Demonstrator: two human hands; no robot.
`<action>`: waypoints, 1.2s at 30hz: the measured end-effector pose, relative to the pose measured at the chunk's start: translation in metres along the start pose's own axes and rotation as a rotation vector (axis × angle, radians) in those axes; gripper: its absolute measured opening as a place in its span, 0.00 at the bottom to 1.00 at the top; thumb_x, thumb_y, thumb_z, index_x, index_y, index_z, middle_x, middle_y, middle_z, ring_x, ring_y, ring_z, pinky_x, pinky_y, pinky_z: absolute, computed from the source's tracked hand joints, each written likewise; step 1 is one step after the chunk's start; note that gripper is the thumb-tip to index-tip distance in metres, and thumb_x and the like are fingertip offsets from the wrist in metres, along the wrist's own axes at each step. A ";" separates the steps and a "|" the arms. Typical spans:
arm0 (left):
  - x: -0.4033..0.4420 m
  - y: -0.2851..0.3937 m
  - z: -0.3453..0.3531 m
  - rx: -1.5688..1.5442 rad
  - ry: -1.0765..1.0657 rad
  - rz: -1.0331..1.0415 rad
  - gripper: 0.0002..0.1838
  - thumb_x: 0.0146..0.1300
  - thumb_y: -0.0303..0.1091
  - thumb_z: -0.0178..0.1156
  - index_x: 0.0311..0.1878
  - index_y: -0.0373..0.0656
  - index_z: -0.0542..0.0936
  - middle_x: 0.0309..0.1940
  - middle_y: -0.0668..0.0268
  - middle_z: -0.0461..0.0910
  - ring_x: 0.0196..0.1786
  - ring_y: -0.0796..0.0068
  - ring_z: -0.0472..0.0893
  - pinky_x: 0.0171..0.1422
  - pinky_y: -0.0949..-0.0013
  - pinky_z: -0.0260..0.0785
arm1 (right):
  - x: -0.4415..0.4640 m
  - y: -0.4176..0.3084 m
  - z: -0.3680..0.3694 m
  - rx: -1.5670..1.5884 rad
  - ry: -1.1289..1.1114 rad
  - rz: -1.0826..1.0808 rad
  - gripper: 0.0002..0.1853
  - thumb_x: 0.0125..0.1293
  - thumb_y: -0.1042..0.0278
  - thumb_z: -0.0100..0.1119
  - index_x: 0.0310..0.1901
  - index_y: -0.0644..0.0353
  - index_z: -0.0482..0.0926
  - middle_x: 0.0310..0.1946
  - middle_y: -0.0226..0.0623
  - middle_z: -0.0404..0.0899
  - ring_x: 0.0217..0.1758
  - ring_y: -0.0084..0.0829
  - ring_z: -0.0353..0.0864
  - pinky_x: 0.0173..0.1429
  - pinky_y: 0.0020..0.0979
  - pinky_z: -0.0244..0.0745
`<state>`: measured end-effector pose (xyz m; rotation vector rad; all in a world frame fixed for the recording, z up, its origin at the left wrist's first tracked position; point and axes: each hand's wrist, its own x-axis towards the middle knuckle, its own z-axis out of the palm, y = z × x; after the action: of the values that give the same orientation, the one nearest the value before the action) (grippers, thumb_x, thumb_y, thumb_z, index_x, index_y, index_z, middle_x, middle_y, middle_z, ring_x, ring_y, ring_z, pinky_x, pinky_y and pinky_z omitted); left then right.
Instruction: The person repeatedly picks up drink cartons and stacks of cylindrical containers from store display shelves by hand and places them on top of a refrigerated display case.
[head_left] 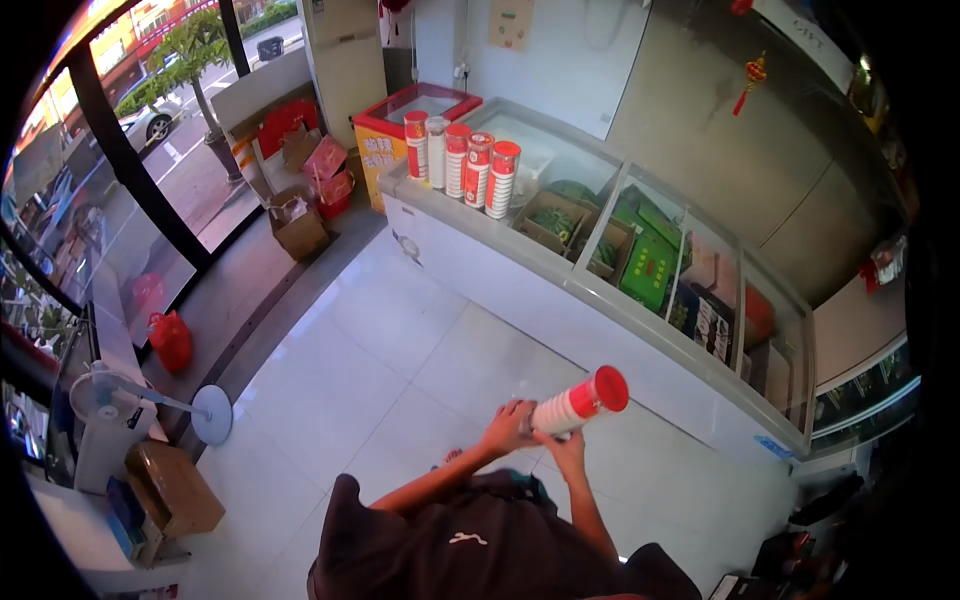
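Free room left of the hands, freezer ahead

Shirt: white leaping-cat logo, Puma style. Yellow cabinet: large Chinese characters, blurred. Green box in freezer: yellow characters, too small. Dark box: white characters, illegible. Freezer's lower corner: blue sticker, unreadable. Standing tubes, held tube: red-white wraps, wording unclear.

Red-capped tube base part-hid by L hand, green box txt illegible, shirt cut @ btm
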<state>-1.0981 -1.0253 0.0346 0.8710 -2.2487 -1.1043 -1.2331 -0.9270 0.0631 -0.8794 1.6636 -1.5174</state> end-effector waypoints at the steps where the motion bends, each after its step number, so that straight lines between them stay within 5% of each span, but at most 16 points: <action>1: 0.027 0.002 -0.006 0.059 0.056 0.039 0.42 0.41 0.47 0.71 0.61 0.45 0.65 0.55 0.56 0.67 0.58 0.53 0.68 0.61 0.56 0.60 | 0.025 -0.007 0.000 -0.018 0.021 0.052 0.32 0.48 0.70 0.74 0.54 0.67 0.69 0.48 0.42 0.77 0.48 0.29 0.79 0.49 0.29 0.75; 4: 0.101 0.005 -0.024 0.043 0.076 -0.007 0.42 0.42 0.42 0.71 0.61 0.44 0.64 0.54 0.55 0.68 0.57 0.51 0.68 0.59 0.56 0.62 | 0.103 -0.022 0.010 -0.017 0.048 -0.039 0.32 0.48 0.71 0.73 0.54 0.66 0.69 0.46 0.39 0.78 0.46 0.27 0.79 0.48 0.28 0.74; 10: 0.261 -0.044 -0.027 -0.174 0.362 -0.091 0.37 0.41 0.28 0.70 0.57 0.41 0.64 0.52 0.52 0.68 0.52 0.44 0.70 0.53 0.56 0.67 | 0.292 -0.047 0.021 -0.058 -0.073 -0.131 0.18 0.45 0.72 0.74 0.40 0.63 0.80 0.40 0.33 0.80 0.43 0.23 0.77 0.44 0.26 0.71; 20: 0.501 -0.148 -0.046 -0.174 0.551 -0.390 0.36 0.38 0.29 0.73 0.53 0.42 0.66 0.49 0.52 0.68 0.51 0.48 0.73 0.52 0.57 0.70 | 0.594 0.026 0.046 -0.160 -0.310 -0.117 0.32 0.43 0.70 0.75 0.50 0.66 0.70 0.46 0.40 0.76 0.47 0.30 0.78 0.47 0.31 0.75; 25: 0.524 -0.178 -0.040 -0.194 0.626 -0.541 0.33 0.41 0.22 0.66 0.55 0.41 0.66 0.49 0.53 0.68 0.52 0.50 0.73 0.53 0.60 0.69 | 0.642 0.049 0.064 -0.156 -0.551 0.042 0.33 0.44 0.68 0.75 0.52 0.64 0.70 0.48 0.39 0.76 0.48 0.31 0.79 0.48 0.31 0.75; 32: 0.530 -0.191 -0.063 -0.144 0.821 -0.592 0.34 0.47 0.20 0.61 0.60 0.40 0.63 0.52 0.52 0.67 0.55 0.50 0.71 0.56 0.60 0.69 | 0.669 0.058 0.107 -0.278 -0.660 -0.054 0.26 0.45 0.66 0.75 0.47 0.64 0.76 0.42 0.37 0.79 0.47 0.32 0.77 0.58 0.34 0.67; 36: 0.507 -0.188 -0.060 -0.099 0.793 -0.610 0.32 0.53 0.29 0.63 0.62 0.39 0.63 0.58 0.51 0.65 0.58 0.50 0.69 0.60 0.60 0.65 | 0.672 0.052 0.117 -0.167 -0.683 -0.121 0.25 0.46 0.68 0.75 0.45 0.67 0.74 0.41 0.36 0.77 0.46 0.24 0.75 0.44 0.30 0.72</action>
<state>-1.3410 -1.5094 -0.0145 1.6567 -1.2936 -0.8580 -1.4816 -1.5568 -0.0333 -1.4177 1.2472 -0.9853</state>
